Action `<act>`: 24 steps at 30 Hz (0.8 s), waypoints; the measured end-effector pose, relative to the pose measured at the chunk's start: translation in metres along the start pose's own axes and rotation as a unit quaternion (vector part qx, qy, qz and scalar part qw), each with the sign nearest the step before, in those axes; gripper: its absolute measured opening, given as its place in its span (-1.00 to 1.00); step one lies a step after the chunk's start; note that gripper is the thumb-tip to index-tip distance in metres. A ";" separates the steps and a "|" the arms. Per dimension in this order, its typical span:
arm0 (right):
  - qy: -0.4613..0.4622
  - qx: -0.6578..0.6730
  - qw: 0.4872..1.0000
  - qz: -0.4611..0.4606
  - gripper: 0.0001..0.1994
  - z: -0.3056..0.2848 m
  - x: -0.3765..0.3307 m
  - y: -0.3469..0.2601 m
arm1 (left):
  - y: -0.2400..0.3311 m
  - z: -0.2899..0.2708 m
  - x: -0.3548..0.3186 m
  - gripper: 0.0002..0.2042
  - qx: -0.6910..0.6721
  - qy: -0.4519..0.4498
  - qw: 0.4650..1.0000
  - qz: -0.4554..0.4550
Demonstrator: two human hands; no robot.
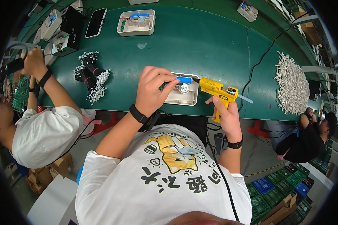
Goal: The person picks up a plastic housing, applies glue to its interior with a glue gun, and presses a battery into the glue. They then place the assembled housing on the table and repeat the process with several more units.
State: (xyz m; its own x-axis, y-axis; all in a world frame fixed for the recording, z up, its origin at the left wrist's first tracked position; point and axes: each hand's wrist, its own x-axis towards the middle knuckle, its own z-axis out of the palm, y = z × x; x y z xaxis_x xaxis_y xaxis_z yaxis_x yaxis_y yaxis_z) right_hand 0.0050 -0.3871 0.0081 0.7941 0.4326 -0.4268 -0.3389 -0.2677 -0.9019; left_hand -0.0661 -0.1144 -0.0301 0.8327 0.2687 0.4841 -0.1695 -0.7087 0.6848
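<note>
My right hand (228,114) is wrapped round a yellow glue gun (214,87), with a pale glue stick (245,98) poking out of its back end. Its nozzle points left and meets the right end of a blue cylindrical battery (184,80). At the battery's left end, the thumb and fingers of my left hand (154,87) pinch together on it. Under both lies a white plastic case (189,98), open on top, with a round pale part (184,88) inside. My left hand hides the case's left side.
Black cable bundles with white connectors (92,77) lie left, a heap of small white parts (292,84) far right. Behind are another white case (136,32) and a phone (96,23). A black cord (256,63) crosses the green table (210,41). Co-workers (45,131) sit either side.
</note>
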 end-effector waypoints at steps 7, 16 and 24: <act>0.014 -0.051 0.998 0.019 -0.72 0.005 0.003 -0.008 | -0.012 0.005 0.000 -0.90 -0.055 -0.069 0.989 -0.118; 0.013 -0.118 0.993 0.018 -0.72 0.001 -0.002 -0.015 | -0.016 0.004 0.013 -0.85 -0.038 -0.133 0.979 -0.149; 0.008 -0.075 0.997 0.030 -0.71 0.005 -0.010 -0.012 | -0.023 0.005 0.007 -0.85 -0.087 -0.145 0.969 -0.180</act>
State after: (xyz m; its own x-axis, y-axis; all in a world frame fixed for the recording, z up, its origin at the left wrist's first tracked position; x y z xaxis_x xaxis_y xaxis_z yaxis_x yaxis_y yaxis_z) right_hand -0.0015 -0.3838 0.0223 0.7831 0.3979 -0.4780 -0.3080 -0.4195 -0.8539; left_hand -0.0538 -0.0992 -0.0456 0.9630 0.2665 0.0407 0.0944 -0.4749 0.8750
